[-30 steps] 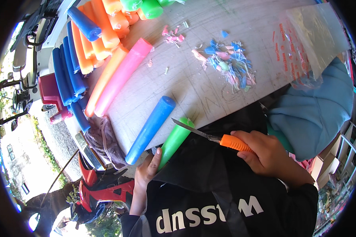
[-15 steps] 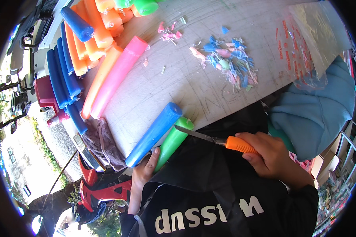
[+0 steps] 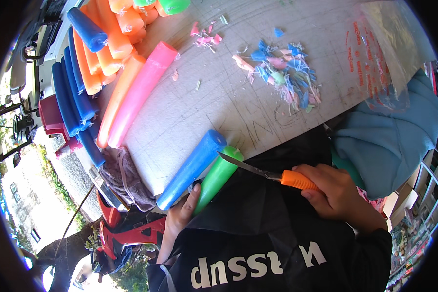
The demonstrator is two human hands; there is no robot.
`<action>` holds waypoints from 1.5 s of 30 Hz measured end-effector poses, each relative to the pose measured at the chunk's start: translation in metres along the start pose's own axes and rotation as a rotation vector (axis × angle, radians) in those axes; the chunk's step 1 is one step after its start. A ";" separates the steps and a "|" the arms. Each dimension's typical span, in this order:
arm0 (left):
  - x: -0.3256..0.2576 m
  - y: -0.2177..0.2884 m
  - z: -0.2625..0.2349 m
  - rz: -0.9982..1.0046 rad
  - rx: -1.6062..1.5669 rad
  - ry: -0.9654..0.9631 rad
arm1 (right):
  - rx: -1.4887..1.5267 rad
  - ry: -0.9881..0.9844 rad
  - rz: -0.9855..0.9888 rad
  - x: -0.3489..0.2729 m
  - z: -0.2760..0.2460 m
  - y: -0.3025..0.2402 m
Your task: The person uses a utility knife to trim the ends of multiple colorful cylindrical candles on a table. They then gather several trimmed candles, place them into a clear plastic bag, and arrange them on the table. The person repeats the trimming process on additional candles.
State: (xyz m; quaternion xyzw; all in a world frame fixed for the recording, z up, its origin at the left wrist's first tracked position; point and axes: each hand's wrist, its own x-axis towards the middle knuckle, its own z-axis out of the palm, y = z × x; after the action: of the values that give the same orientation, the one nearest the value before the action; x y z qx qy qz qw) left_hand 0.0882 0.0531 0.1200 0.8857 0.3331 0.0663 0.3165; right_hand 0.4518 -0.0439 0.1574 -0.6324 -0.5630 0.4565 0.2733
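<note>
My left hand (image 3: 182, 214) is closed round the lower part of a green candle (image 3: 218, 181), which slants up toward the table's near edge. A blue candle (image 3: 192, 170) lies alongside it to the left, close to my fingers. My right hand (image 3: 333, 190) grips a knife (image 3: 297, 180) by its orange handle. The dark blade points left and lies across the green candle near its upper end, with the tip between the two candles. Some of my left fingers are hidden behind the green candle.
A pink candle (image 3: 143, 92) and an orange candle (image 3: 121, 100) lie on the grey table (image 3: 185, 114). Blue and orange candles pile up at the far left. Wax scraps (image 3: 287, 73), a clear plastic bag (image 3: 374, 63), a purple cloth (image 3: 124, 177) and blue-grey fabric (image 3: 389, 138) are around.
The green candle, blue candle and knife sit slightly farther right in view, with the blade still against the green candle's upper end. Both hands keep their holds.
</note>
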 end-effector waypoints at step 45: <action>0.030 0.024 -0.014 -0.078 0.073 -0.062 | -0.185 -0.131 0.058 -0.001 -0.016 -0.008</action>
State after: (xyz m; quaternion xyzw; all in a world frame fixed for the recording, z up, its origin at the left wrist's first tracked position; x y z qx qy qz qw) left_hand 0.1196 0.0659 0.1427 0.8847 0.3595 0.0141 0.2965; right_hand 0.4620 -0.0405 0.1716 -0.6397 -0.6009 0.4506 0.1631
